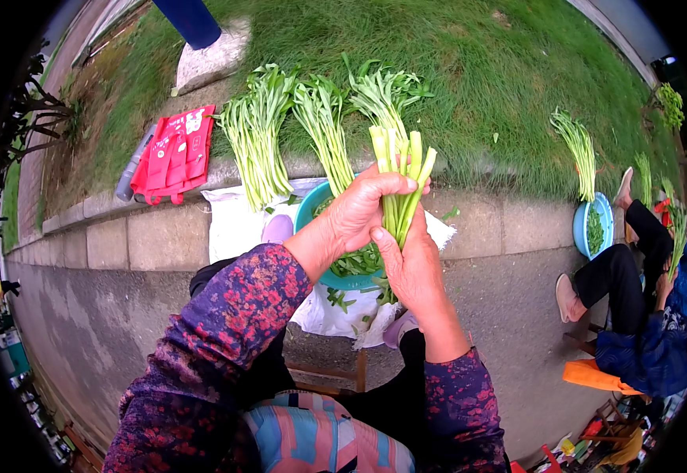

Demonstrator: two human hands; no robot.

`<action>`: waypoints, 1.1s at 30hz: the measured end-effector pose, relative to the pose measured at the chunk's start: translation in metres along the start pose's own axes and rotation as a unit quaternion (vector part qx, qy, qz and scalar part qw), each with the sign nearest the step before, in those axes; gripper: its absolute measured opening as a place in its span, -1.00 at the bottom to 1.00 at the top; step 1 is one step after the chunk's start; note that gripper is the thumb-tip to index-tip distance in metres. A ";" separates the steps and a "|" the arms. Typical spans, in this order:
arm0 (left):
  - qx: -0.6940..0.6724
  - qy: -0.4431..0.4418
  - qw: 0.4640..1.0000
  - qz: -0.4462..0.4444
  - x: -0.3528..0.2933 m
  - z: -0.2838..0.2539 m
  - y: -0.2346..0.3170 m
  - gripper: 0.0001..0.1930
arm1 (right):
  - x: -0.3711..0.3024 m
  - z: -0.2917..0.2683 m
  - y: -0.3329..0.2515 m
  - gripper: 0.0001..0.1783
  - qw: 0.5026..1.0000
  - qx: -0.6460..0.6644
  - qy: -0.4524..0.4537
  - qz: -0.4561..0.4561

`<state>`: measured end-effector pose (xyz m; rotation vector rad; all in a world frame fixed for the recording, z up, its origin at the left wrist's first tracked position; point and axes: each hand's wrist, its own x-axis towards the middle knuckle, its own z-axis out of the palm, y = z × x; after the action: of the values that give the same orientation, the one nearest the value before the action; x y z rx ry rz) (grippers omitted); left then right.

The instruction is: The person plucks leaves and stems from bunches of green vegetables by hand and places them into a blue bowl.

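Both hands' grip [387, 229] clasps stalk bundle [401, 169] above the basin's rim [306, 211].

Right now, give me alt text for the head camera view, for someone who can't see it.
Both hands, the left hand and right hand, grip a bundle of green stalks above a teal basin on a white sheet. Three more green bunches lie on the stone curb by the grass, beside a red bag. Another seated person works at the right.
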<state>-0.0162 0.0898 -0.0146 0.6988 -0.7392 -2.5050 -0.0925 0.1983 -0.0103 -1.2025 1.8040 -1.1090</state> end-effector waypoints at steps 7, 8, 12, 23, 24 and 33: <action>0.208 0.044 0.975 0.061 -0.004 0.013 -0.012 -0.39 | 0.003 -0.002 0.018 -0.30 0.989 -0.130 0.058 -0.027; 0.220 0.056 0.972 0.068 -0.005 0.016 -0.016 -0.37 | 0.004 -0.001 0.023 -0.31 0.985 -0.159 0.064 -0.033; 0.151 0.077 0.983 0.067 -0.003 0.010 -0.018 -0.47 | -0.001 0.011 0.011 -0.24 0.947 -0.311 0.074 -0.017; -0.010 -0.048 0.998 -0.033 -0.006 -0.015 0.027 -0.50 | 0.005 -0.028 -0.005 -0.76 0.977 -0.036 0.166 -0.131; -0.001 -0.056 0.997 -0.050 -0.007 -0.016 0.027 -0.51 | 0.007 -0.031 -0.004 -0.82 0.974 -0.026 0.189 -0.119; 0.138 -0.094 0.979 -0.119 -0.010 -0.008 -0.009 -0.74 | 0.009 -0.031 -0.004 -0.89 0.981 0.081 0.172 -0.025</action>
<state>-0.0063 0.0991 -0.0225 0.6840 -1.1489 -2.7433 -0.1208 0.1973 0.0050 -1.0089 1.8970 -1.5389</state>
